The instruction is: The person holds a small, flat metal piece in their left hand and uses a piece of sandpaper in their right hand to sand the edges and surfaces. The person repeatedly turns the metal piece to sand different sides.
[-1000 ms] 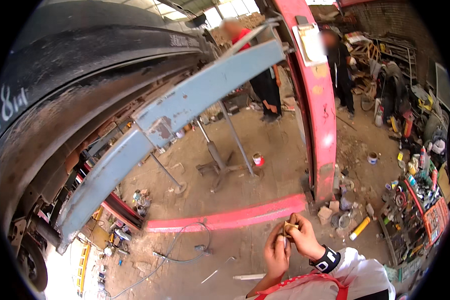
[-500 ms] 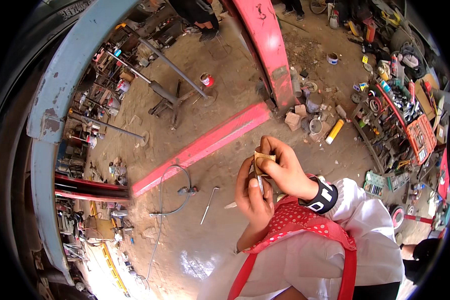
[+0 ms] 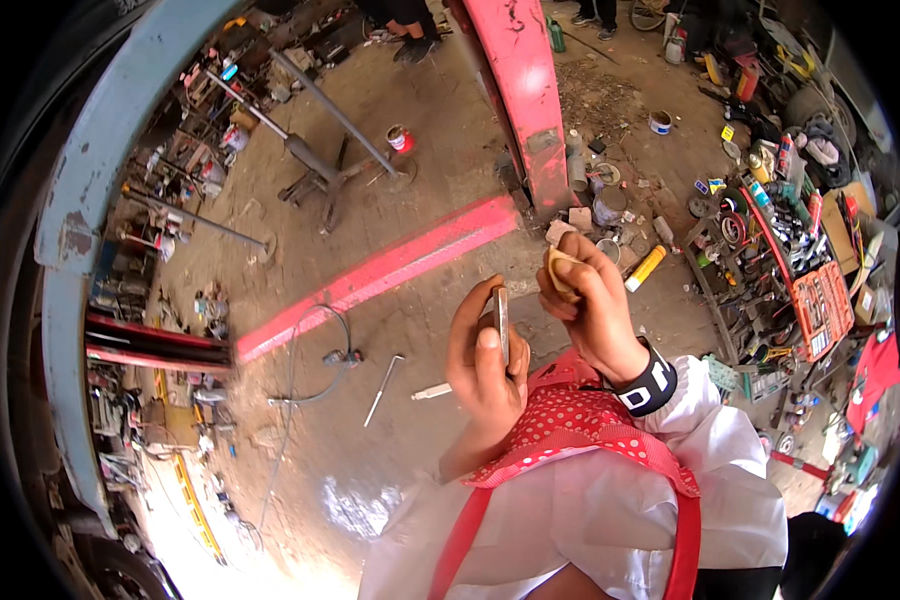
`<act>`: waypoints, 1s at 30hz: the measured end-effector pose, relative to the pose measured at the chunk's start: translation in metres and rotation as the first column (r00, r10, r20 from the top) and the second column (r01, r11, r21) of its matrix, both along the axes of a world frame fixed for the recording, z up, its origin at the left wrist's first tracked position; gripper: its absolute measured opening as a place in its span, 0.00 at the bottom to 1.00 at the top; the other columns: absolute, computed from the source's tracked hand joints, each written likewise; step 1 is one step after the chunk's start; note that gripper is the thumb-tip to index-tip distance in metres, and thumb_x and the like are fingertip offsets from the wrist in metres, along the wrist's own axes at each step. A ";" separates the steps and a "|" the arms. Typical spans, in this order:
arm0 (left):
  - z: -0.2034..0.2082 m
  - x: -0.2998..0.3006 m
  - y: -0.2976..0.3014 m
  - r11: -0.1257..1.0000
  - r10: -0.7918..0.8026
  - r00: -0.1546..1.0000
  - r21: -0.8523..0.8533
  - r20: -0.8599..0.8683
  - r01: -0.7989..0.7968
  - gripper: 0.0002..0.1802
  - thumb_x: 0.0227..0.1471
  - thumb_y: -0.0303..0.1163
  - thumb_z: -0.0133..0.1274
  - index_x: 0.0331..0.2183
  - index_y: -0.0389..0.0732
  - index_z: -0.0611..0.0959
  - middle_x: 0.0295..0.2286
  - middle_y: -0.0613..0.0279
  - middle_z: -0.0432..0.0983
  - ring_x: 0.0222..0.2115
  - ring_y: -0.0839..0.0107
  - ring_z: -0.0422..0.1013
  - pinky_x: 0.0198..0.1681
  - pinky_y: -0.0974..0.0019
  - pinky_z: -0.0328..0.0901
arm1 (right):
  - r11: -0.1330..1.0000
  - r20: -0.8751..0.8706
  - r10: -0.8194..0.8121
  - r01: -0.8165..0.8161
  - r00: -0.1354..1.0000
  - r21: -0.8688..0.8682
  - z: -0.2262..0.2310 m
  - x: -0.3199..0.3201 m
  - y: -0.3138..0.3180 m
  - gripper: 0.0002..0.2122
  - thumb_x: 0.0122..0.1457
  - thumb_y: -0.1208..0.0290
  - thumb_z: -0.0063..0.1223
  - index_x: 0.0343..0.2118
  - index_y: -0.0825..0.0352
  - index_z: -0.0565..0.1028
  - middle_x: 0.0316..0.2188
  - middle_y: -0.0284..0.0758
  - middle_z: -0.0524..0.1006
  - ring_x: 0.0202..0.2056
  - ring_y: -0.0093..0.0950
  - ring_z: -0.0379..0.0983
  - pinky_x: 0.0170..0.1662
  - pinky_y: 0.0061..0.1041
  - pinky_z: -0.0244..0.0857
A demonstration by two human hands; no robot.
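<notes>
My left hand (image 3: 488, 375) is closed around a flat grey metal piece (image 3: 502, 322), held upright and seen nearly edge-on between fingers and thumb. Just to its right and a little higher, my right hand (image 3: 602, 315) pinches a small folded piece of tan sandpaper (image 3: 560, 272). A gap separates the sandpaper from the metal piece. Both hands are raised in front of my red dotted apron (image 3: 595, 430). My fingers hide the lower part of the metal piece.
A red beam (image 3: 380, 275) crosses the floor to a red post (image 3: 520, 90). Left of my hands lie a thin hose (image 3: 350, 330) and a metal bar tool (image 3: 383, 390). A yellow tube (image 3: 646, 269) and an orange-red tool case (image 3: 822, 308) are to the right.
My hands have drawn apart: the right hand has moved right and up with the sandpaper, off the metal piece. The left hand has shifted slightly left, still gripping the metal piece.
</notes>
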State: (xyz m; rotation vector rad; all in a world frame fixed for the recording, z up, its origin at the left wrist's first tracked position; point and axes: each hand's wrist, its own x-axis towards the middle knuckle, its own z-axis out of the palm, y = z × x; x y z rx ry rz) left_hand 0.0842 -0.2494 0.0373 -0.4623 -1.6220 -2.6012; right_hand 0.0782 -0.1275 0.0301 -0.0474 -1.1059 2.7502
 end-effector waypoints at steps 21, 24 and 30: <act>-0.039 -0.018 0.013 0.997 -0.056 0.959 -0.028 0.279 0.066 0.18 0.59 0.29 0.38 0.50 0.34 0.69 0.16 0.73 0.58 0.12 0.87 0.51 0.12 0.81 0.46 | 0.912 0.055 -0.056 0.029 0.997 0.409 -0.032 -0.017 -0.008 0.09 0.59 0.74 0.46 0.23 0.64 0.61 0.18 0.25 0.64 0.21 0.12 0.57 0.23 0.15 0.54; -0.040 -0.017 0.012 0.994 -0.092 0.938 -0.017 0.333 0.104 0.18 0.59 0.29 0.39 0.50 0.34 0.70 0.16 0.73 0.60 0.12 0.88 0.52 0.12 0.81 0.46 | 0.942 0.142 -0.060 0.009 0.988 0.335 -0.032 -0.017 -0.010 0.10 0.59 0.74 0.46 0.23 0.64 0.61 0.18 0.26 0.65 0.21 0.14 0.59 0.23 0.15 0.54; -0.049 -0.019 0.009 0.994 -0.109 0.952 0.031 0.287 0.105 0.17 0.59 0.30 0.40 0.48 0.34 0.70 0.18 0.73 0.61 0.13 0.88 0.53 0.12 0.82 0.46 | 0.945 0.104 -0.081 0.043 0.991 0.324 -0.036 -0.021 -0.018 0.09 0.60 0.74 0.45 0.23 0.65 0.61 0.17 0.28 0.64 0.17 0.15 0.58 0.19 0.15 0.55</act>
